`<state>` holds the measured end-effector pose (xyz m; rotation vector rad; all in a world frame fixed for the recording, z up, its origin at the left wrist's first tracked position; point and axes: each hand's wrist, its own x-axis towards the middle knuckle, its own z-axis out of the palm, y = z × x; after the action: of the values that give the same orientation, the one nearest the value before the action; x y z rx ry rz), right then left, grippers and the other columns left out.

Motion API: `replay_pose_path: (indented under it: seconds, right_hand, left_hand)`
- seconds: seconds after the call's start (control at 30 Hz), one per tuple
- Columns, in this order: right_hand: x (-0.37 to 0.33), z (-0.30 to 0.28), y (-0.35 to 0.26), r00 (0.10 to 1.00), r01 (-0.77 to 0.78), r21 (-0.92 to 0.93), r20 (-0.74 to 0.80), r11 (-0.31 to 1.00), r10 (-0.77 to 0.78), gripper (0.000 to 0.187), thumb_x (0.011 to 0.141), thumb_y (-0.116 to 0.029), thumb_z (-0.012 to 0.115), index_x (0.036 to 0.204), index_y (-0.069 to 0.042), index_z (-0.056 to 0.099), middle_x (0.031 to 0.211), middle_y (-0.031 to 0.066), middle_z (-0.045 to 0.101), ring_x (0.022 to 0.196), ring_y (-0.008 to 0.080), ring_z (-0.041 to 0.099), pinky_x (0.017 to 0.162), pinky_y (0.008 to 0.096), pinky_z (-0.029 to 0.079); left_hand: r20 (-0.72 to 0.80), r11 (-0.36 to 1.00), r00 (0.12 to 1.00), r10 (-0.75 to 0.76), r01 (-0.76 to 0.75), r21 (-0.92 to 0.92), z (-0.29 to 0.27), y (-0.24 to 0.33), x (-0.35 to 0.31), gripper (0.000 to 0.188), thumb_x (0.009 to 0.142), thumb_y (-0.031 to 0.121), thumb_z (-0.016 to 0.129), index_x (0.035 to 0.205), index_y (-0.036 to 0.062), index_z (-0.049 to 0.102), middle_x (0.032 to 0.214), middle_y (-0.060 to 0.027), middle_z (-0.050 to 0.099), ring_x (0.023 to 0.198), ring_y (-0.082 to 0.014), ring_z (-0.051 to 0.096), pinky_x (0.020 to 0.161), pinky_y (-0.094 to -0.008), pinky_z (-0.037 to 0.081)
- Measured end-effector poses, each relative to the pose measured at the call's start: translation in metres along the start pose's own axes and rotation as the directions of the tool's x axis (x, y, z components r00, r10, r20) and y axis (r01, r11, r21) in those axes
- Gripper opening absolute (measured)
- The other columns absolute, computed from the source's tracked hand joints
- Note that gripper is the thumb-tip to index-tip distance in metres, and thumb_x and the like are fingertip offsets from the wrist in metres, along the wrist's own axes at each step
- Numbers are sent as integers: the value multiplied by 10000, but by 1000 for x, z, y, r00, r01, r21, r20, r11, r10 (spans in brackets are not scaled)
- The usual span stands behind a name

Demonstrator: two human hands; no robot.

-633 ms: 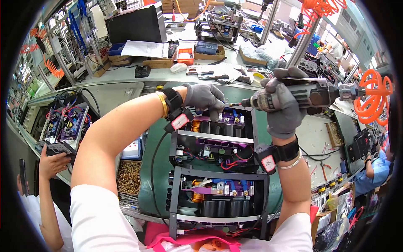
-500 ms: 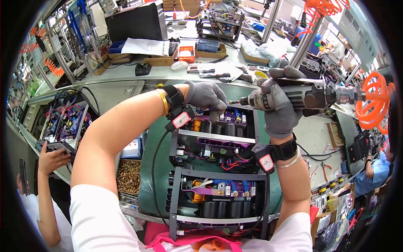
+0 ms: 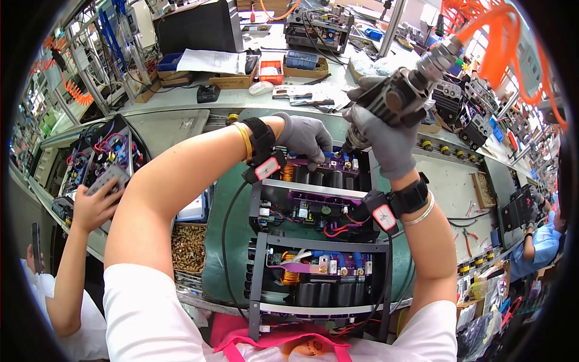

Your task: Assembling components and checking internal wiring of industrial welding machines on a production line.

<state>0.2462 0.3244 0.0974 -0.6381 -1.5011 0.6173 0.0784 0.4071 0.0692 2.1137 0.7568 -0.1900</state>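
Note:
My right hand (image 3: 389, 139), in a grey glove, grips an air screwdriver (image 3: 395, 99). The tool tilts with its nose down, over the purple board (image 3: 354, 164) of the far metal-framed electronics unit (image 3: 313, 193); the exact bit contact is hard to see. Beside the nose, my gloved left hand (image 3: 304, 137) reaches down to the same board with curled fingers; anything between the fingertips is hidden. Black capacitors and a copper coil show under that hand. A second open-framed unit (image 3: 319, 241) lies nearer to me, with similar capacitors, coil and blue leads.
A box of brass-coloured fasteners (image 3: 189, 247) stands left of the units. At left a co-worker's hand (image 3: 93, 205) holds a grey part by another open unit (image 3: 105, 154). An orange coiled hose (image 3: 506, 48) hangs upper right. Red pliers (image 3: 467, 241) lie at right.
The screwdriver has swung from nearly level to nose-down over the far unit's board. My left hand has shifted slightly right and lower. The co-worker's hand at left has moved right and up.

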Motion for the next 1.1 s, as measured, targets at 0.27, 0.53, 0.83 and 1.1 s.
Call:
replay_pose_path:
  seconds: [0.27,0.53,0.83,1.1]
  right_hand:
    - [9,-4,15,982,-142,189,-100,972,163,292,733,24,674,1017,45,607,872,107,676,683,171,669,633,289,567]
    - [22,-5,24,918,-304,164,-211,938,334,226,727,13,656,938,74,601,770,110,651,599,176,640,576,284,541]
    - [15,6,28,969,-196,76,-140,978,205,252,758,-23,640,989,61,585,820,114,651,648,185,656,603,284,535]
    - [14,10,35,981,-192,-94,-47,977,189,304,756,-18,657,1047,44,598,846,99,656,673,181,664,641,293,557]
  left_hand:
    - [-68,996,997,-29,35,80,1,0,1,138,823,142,675,947,84,680,811,7,693,744,-93,611,707,-276,486]
    - [-318,811,872,372,-138,569,1,-6,-8,271,783,207,707,1007,71,639,863,-69,659,834,-232,631,761,-347,502]
    - [-149,430,967,206,47,901,8,11,19,148,771,116,558,834,83,687,812,-141,670,807,-318,664,707,-409,534]
    - [-176,457,976,124,101,884,8,14,20,196,784,124,547,896,99,705,860,-146,682,826,-307,671,716,-399,541]
